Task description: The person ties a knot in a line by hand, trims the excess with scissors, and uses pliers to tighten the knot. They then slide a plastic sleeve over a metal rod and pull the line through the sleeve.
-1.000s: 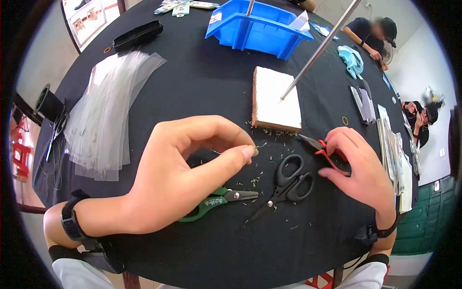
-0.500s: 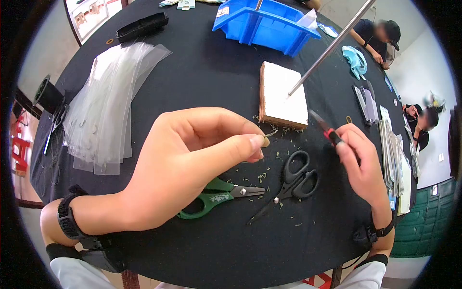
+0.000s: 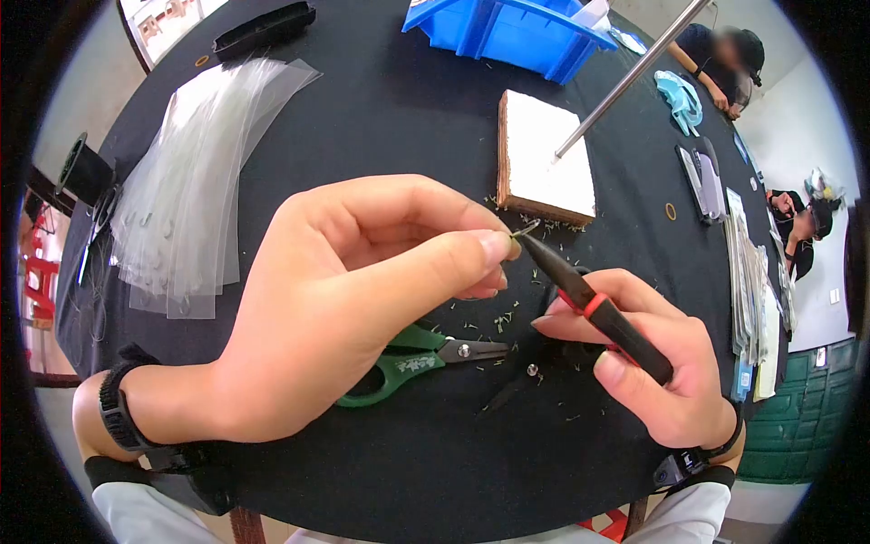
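My left hand is closed in a pinch on a small thin hook, whose shiny curved end sticks out past the fingertips. My right hand grips black needle-nose pliers with red accents, their pointed tip right at the hook. Below the left hand lie green-handled scissors. A black pair of scissors is mostly hidden under my right hand and the pliers. Small green clippings are scattered around.
A white-topped block holds a slanting metal rod. Behind it is a blue bin. Clear plastic sleeves lie left, near a black spool. A stapler lies right; other people sit beyond.
My right hand has come left and down, turning the pliers so their tip meets the hook. My left hand still pinches the hook; the view has shifted slightly.
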The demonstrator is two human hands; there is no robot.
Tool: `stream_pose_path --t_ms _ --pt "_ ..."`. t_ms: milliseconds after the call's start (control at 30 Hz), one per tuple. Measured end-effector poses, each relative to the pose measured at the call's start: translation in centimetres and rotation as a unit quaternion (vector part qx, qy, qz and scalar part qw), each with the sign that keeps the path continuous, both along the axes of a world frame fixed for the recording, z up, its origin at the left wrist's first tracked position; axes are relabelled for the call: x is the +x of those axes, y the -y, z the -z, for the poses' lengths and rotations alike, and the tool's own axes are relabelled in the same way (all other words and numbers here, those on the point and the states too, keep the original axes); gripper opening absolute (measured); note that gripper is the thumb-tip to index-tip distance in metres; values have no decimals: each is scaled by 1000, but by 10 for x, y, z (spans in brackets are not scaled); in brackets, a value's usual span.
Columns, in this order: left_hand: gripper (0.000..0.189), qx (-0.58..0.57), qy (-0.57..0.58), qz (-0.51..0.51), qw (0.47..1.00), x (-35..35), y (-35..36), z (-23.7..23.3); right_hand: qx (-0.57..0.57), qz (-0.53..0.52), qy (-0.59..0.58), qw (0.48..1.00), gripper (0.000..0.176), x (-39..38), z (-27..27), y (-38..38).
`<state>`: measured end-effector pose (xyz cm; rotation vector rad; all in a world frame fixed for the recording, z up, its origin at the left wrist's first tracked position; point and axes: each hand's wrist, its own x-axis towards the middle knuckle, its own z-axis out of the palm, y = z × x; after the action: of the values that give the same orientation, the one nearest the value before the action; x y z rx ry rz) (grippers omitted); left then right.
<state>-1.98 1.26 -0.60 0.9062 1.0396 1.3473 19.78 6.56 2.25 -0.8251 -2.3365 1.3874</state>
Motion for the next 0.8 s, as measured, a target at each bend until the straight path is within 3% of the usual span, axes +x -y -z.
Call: stream_pose_path --t_ms 600,700,800 --pt "9 -22 -77 50 996 1 4 -7 127 -1 -4 992 33 -4 6 6" --pt "9 -15 -95 54 994 1 4 -4 156 24 42 987 33 -3 3 10" --pt "9 -25 -103 54 993 1 5 -5 228 -30 23 973 9 -2 9 5"
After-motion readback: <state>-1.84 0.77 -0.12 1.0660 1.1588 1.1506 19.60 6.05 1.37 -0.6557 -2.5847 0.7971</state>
